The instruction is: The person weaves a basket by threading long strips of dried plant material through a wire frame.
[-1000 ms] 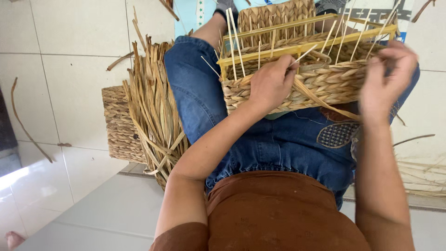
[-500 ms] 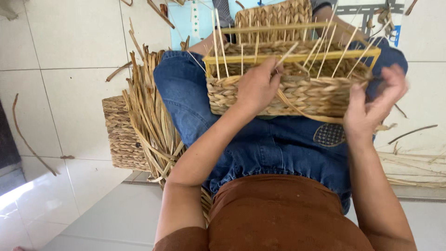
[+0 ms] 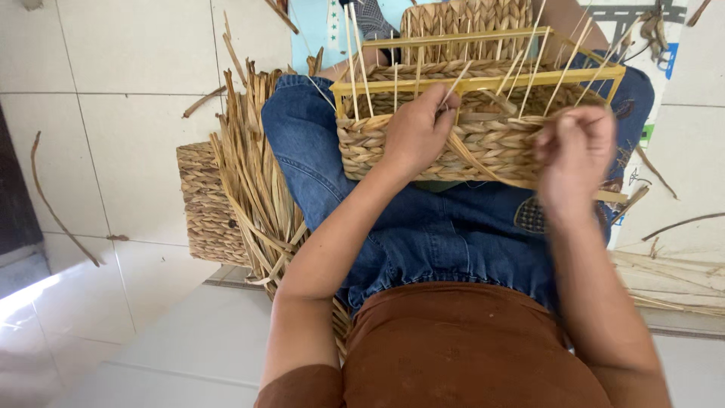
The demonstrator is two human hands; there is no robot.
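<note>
as held across the lap, basket (image 3: 461, 143) long axis left-right, opening up-frame

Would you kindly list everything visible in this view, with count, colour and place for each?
Half-woven basket: one, tan weave on a yellow frame, resting on the lap.
Upright sticks: many, pale, rising from the basket's rim.
Bundle of dried leaves: one, straw-coloured, on the floor beside the person's left leg.
Small woven basket: one, brown, on the floor behind the bundle.
Loose strands: several, brown, scattered on the floor tiles.
Floor tiles: white, all around.
Jeans: blue, on the person's legs.
Shirt: brown, bottom of the view.
Left hand: on the basket's near wall, pinching a strand.
Right hand: at the basket's right corner, fingers curled round a strand.
</note>
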